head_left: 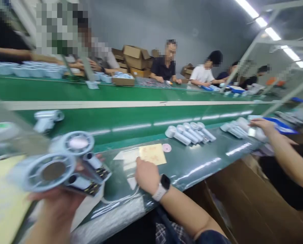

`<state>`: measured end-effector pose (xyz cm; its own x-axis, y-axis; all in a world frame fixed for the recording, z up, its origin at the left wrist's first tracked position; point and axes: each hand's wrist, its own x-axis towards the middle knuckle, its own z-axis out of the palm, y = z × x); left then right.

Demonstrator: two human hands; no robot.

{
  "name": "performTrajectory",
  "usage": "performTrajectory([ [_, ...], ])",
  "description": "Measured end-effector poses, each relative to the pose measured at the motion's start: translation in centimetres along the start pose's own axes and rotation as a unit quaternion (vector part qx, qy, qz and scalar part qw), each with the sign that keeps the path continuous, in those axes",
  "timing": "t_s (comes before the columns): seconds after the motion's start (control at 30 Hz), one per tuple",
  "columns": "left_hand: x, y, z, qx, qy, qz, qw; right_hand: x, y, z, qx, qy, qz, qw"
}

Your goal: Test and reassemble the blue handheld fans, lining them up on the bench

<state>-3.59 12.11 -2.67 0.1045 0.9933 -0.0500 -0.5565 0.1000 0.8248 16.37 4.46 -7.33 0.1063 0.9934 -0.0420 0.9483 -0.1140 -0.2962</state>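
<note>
**Two fan bodies in the left hand, right hand down at the paper**

The left hand is closed around two pale blue handheld fan bodies, gripped low near their handle ends, so the round grilled heads point up and away toward the conveyor. Their long axes run roughly from the palm toward upper left, side by side and touching; dark parts show at the handle ends, though motion blur makes it hard to tell what they are. The right hand, with a white smartwatch on its wrist, rests palm down on the dark green bench mat, fingers curled over white slips of paper; whether it pinches one I cannot tell. Just past its knuckles lies a yellow card, flat, its long side slanting along the bench, with a small pink disc just beside its far corner. The right hand is plainly the nearer one to card and disc; the left is well apart from them, busy with the fans.

Farther right on the mat lies a row of white fan handles, parallel, heads toward the belt. A co-worker's bare arm reaches in from the right to another cluster. Beyond runs the green conveyor belt, one loose fan lying on it at left, and across it other people sit among cardboard boxes
</note>
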Motion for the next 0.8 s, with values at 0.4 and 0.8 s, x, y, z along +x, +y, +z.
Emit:
performTrajectory([
  [0.4, -1.2, -1.1, -0.5, -0.180, -0.116, -0.034, 0.976, -2.5, -1.5, -0.2, 0.528, -0.121, -0.056, 0.839],
  [0.8, -1.4, -1.1, -0.4, -0.163, -0.087, -0.038, 0.982, -3.6, -5.6, 0.3, 0.529, -0.093, -0.063, 0.841],
])
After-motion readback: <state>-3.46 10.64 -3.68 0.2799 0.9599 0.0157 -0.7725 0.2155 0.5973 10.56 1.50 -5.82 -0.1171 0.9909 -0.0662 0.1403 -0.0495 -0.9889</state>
